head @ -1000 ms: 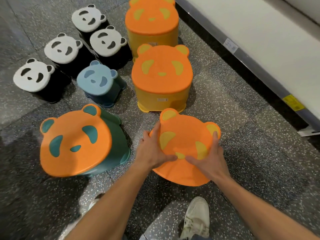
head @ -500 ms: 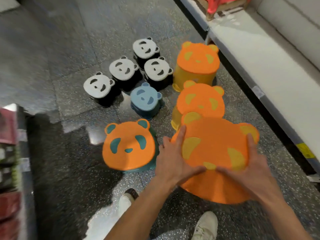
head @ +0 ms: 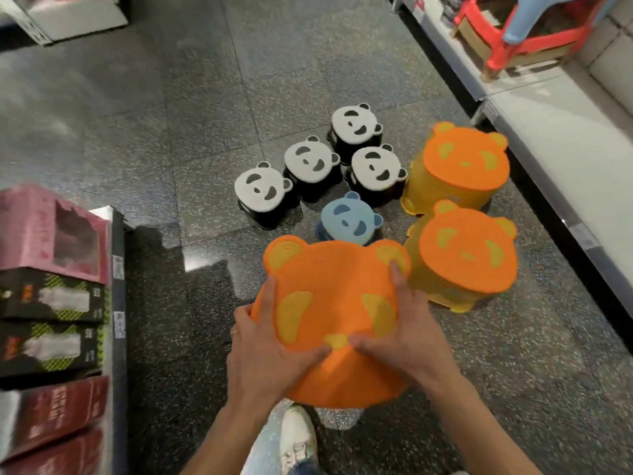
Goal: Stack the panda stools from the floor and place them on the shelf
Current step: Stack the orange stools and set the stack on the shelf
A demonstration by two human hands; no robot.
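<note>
Both hands hold a large panda stool [head: 329, 279] with an orange top and yellow eyes and ears, raised above the floor. My left hand [head: 263, 354] grips its left rim and my right hand [head: 404, 337] its right rim, thumbs on the face. Two matching orange-and-yellow stools [head: 467, 162] [head: 469, 248] stand on the floor to the right. A small blue panda stool [head: 349, 219] and several small white-and-black ones [head: 262, 188] sit beyond. The orange-and-teal stool is hidden. The white shelf [head: 561, 138] runs along the right.
A low rack with boxed goods [head: 51, 303] stands at the left. Red and blue plastic stools [head: 513, 36] sit on the right-hand shelf farther back. My white shoe [head: 296, 437] is under the held stool. Dark speckled floor stretches ahead.
The held stool has come up off the floor and moved left, over where the orange-and-teal stool stood, which is now out of sight. My view has risen and pulled back.
</note>
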